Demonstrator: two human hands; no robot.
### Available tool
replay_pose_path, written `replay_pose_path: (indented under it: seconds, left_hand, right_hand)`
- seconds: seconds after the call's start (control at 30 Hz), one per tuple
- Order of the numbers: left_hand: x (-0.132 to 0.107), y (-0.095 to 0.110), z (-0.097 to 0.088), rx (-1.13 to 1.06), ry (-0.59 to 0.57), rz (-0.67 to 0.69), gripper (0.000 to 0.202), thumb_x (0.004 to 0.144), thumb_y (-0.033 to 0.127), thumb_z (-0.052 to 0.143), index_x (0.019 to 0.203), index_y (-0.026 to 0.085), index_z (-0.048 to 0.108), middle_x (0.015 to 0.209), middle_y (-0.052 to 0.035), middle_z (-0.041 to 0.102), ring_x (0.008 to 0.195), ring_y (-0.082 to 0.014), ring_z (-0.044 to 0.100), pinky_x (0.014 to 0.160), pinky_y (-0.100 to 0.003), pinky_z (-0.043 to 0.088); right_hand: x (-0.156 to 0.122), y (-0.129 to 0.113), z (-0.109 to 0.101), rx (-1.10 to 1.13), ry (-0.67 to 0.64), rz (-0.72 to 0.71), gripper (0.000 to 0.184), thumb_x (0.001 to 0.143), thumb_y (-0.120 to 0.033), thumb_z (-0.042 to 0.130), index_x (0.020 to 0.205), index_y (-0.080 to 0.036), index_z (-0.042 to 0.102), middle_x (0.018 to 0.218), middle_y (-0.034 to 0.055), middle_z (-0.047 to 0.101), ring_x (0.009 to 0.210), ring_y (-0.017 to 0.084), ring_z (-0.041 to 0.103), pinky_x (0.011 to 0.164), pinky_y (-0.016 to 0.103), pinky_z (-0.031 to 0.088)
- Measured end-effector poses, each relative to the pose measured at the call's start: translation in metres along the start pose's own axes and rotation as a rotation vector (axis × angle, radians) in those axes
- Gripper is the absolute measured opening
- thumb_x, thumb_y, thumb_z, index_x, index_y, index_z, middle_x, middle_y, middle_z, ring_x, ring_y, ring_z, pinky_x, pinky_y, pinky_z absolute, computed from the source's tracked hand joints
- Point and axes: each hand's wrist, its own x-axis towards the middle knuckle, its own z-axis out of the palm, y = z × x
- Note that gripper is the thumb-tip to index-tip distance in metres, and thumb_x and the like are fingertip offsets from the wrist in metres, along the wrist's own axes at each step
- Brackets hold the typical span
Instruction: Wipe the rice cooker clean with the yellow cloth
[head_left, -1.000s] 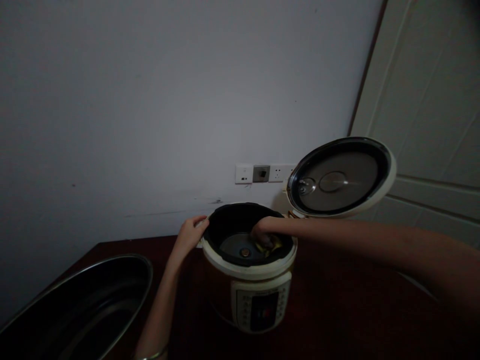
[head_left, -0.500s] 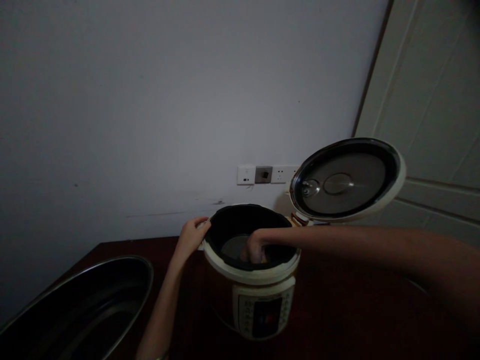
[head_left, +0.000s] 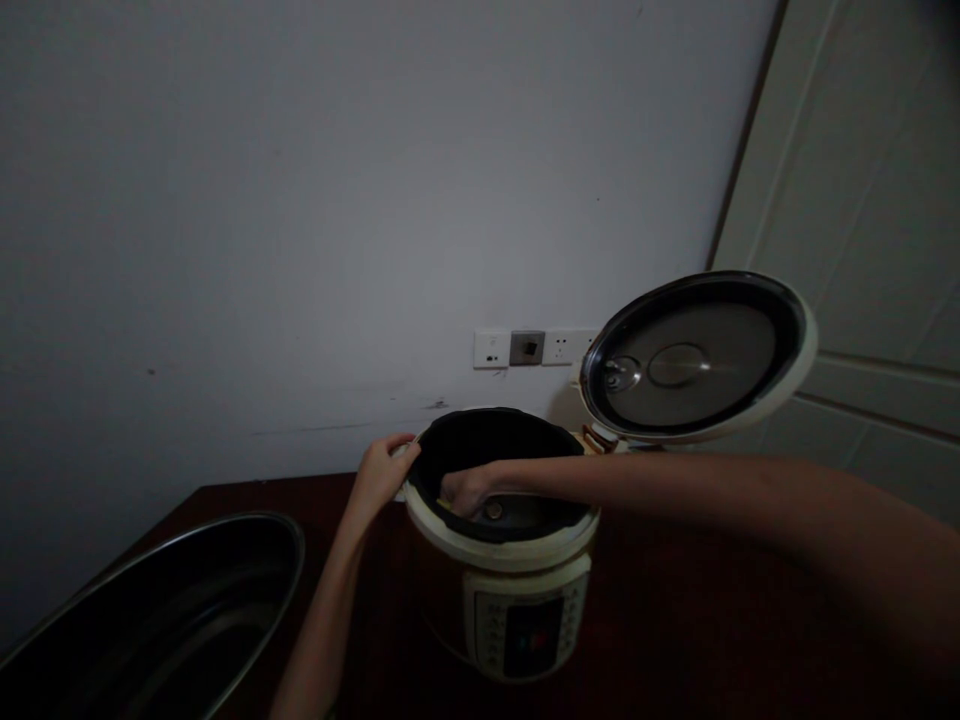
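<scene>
An electric pressure cooker [head_left: 480,553] stands with its white body and button panel facing me. Its round lid [head_left: 712,370] is tipped up on the hinge at the right. My left hand [head_left: 381,472] grips the side handle at the cooker's left rim, thumb on top. Inside the dark cavity, my right hand [head_left: 466,490] is closed against the left inner wall. A small yellowish bit shows at its fingertips, too dim to name. Beside this hand, a small round metal piece [head_left: 493,511] shows at the bottom of the cavity.
A large dark basin with a metal rim [head_left: 300,560] stands at the left on the dark red table [head_left: 262,490]. Wall sockets [head_left: 491,349] sit behind the cooker. A pale panelled door [head_left: 862,200] is at the right, behind the lid.
My right hand has moved left inside the cooker, from near the front middle to the left wall. The round metal piece has come into sight. My left hand stays on the handle.
</scene>
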Motion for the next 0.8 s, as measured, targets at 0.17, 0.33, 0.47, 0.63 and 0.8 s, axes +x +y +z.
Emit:
replay_pose_path:
  seconds: [0.17, 0.33, 0.47, 0.63, 0.8]
  left_hand:
    - [0.001, -0.002, -0.001, -0.005, -0.010, 0.029, 0.043, 0.066, 0.038, 0.056, 0.093, 0.009, 0.070, 0.097, -0.0135, 0.072, 0.092, -0.0263, 0.065, 0.083, -0.034, 0.048]
    - [0.006, -0.010, 0.000, -0.013, -0.022, 0.036, 0.046, 0.066, 0.041, 0.056, 0.095, 0.008, 0.070, 0.097, -0.0136, 0.072, 0.093, -0.0267, 0.065, 0.083, -0.034, 0.048]
    - [0.008, -0.013, 0.000, -0.023, -0.014, 0.041, 0.046, 0.065, 0.043, 0.057, 0.093, 0.008, 0.070, 0.098, -0.0142, 0.071, 0.095, -0.0278, 0.064, 0.086, -0.036, 0.047]
    - [0.005, -0.008, 0.000, -0.049, -0.027, 0.023, 0.046, 0.065, 0.042, 0.057, 0.093, 0.008, 0.070, 0.099, -0.0153, 0.071, 0.095, -0.0287, 0.064, 0.085, -0.037, 0.047]
    - [0.003, -0.004, -0.002, -0.030, -0.034, 0.011, 0.044, 0.066, 0.041, 0.057, 0.093, 0.008, 0.070, 0.100, -0.0150, 0.071, 0.098, -0.0289, 0.063, 0.087, -0.037, 0.047]
  right_hand:
    - [-0.004, -0.007, -0.002, 0.029, 0.140, 0.041, 0.012, 0.058, 0.000, 0.052, 0.055, -0.012, 0.051, 0.048, -0.0068, 0.043, 0.048, 0.007, 0.042, 0.045, 0.019, 0.034]
    - [-0.030, -0.010, -0.036, 0.151, 0.186, -0.015, 0.009, 0.063, -0.003, 0.055, 0.064, -0.012, 0.056, 0.053, -0.0068, 0.052, 0.049, 0.007, 0.050, 0.050, 0.018, 0.042]
    - [-0.059, -0.009, -0.076, 0.352, 0.190, -0.087, 0.013, 0.065, -0.010, 0.065, 0.078, -0.012, 0.064, 0.067, -0.0024, 0.066, 0.062, 0.010, 0.061, 0.064, 0.022, 0.050]
    - [-0.081, 0.001, -0.099, 0.512, 0.176, -0.141, 0.023, 0.062, -0.012, 0.071, 0.085, -0.011, 0.067, 0.080, 0.0032, 0.071, 0.074, 0.015, 0.066, 0.075, 0.029, 0.052]
    - [-0.090, 0.007, -0.099, 0.067, 0.238, -0.120, 0.030, 0.078, -0.019, 0.058, 0.107, -0.011, 0.064, 0.102, 0.0075, 0.069, 0.082, 0.014, 0.066, 0.075, 0.025, 0.051]
